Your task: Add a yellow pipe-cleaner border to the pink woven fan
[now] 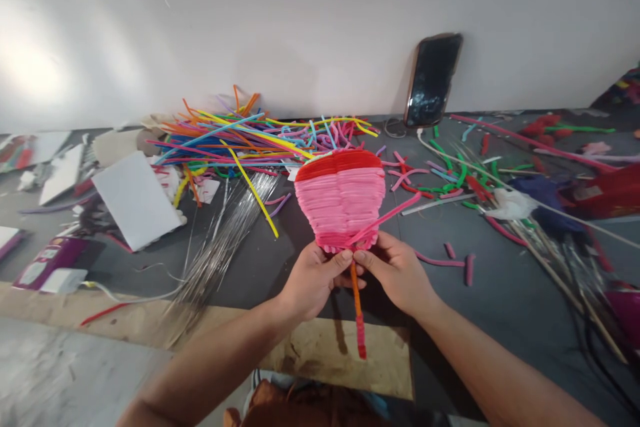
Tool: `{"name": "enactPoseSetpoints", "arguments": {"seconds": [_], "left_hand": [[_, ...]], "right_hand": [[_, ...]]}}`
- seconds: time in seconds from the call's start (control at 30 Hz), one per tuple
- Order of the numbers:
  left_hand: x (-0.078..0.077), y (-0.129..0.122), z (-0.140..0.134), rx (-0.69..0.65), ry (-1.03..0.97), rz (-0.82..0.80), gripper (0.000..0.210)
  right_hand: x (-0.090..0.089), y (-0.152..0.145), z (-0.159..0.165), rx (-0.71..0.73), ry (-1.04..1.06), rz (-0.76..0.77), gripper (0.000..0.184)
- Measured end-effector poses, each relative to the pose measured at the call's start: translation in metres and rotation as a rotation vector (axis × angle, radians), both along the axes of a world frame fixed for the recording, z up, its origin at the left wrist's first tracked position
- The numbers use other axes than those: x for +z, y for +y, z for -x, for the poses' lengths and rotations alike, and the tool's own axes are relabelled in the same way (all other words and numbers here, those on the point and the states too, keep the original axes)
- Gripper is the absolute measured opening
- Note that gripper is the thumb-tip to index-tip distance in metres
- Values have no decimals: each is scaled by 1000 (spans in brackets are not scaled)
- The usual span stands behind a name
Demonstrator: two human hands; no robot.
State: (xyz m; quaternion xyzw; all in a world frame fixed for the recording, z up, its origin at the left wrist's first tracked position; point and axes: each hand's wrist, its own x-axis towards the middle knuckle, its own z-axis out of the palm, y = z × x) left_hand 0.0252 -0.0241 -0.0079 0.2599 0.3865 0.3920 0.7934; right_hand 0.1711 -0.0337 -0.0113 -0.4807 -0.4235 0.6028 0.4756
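Between my two hands stands a pipe cleaner piece (341,197) shaped like a broad petal or fan, pink with a red band along its top. An orange stem (357,297) with a pink and red tip hangs below it. My left hand (316,273) pinches the base from the left. From the right, my right hand (393,270) pinches the same base, thumb near the other thumb. A loose pink pipe cleaner (387,217) slants up to the right across the lower part of the piece. The fingers behind the base are partly hidden.
A pile of coloured pipe cleaners (240,137) lies at the back. Thin metal wires (220,247) spread to the left near a white card (137,200). A phone (434,80) leans on the wall, with a cable running right. Green and pink scraps (457,170) lie on the right.
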Motion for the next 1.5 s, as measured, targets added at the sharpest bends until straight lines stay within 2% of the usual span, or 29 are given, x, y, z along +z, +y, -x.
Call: {"name": "enactPoseSetpoints", "arguments": {"seconds": [0.17,0.23,0.3,0.37,0.47,0.57,0.63,0.7,0.8,0.9,1.0,1.17,1.3,1.5], "left_hand": [[2,1,0,21,92,-65,27],[4,4,1,63,147,-97,28],[5,6,1,105,204,-126,29],[6,6,2,112,249,-152,31],[7,5,1,68,293,-178,33],[9,3,1,21,309,-198,35],[10,1,1,2,300,-204,35],[10,1,3,-11,277,-196,34],[10,0,6,-40,224,-171,31],[9,0,9,-65,163,-158,28],[11,-1,11,-89,116,-162,25],[17,1,10,-115,73,-97,26],[18,3,9,-86,86,-53,30],[13,5,6,10,206,-56,35]], "right_hand": [[0,-1,-4,44,-154,-30,21],[-1,0,-10,-53,-251,-58,21],[-1,0,-17,-270,-380,-219,18],[0,1,-24,-416,-547,-479,19],[3,3,-30,-335,-880,-756,33],[5,4,-32,-266,-1047,-824,24],[4,5,-32,-266,-1027,-822,14],[2,5,-32,-222,-908,-771,8],[3,3,-29,-131,-653,-535,10],[8,3,-27,-124,-498,-254,15],[13,4,-26,-100,-368,-122,22],[14,4,-28,11,-239,-115,25],[12,2,-27,36,-234,-109,25],[10,-1,-23,48,-296,-120,27]]}}
